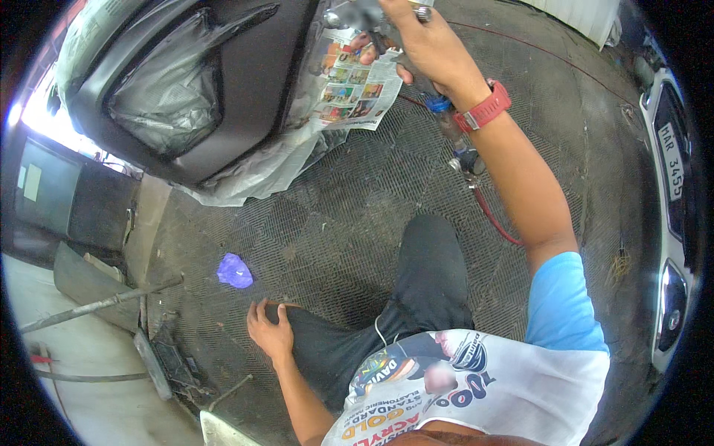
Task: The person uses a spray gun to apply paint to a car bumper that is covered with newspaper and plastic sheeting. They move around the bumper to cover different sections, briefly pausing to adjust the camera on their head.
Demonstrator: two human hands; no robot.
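Note:
My right hand (435, 56), with a red watch on the wrist, is wrapped round a metal spray gun (366, 16) at the top of the view. Below its handle hang a blue fitting (437, 104), a small air regulator (468, 160) and a red hose (487, 212). Just left of the gun stands a dark grey car body panel (256, 82). Clear plastic sheeting (167, 97) covers its opening, and newspaper (361, 93) masks its right edge. My left hand (269, 327) rests on my bent knee with its fingers apart, holding nothing.
A crumpled purple piece (235, 271) lies on the dark ribbed floor (327, 245). At the left, a metal pole (111, 303) juts inward near scrap parts (152, 364). A white car (662, 223) stands at the right edge. Another red hose (543, 52) crosses the floor beyond my right arm.

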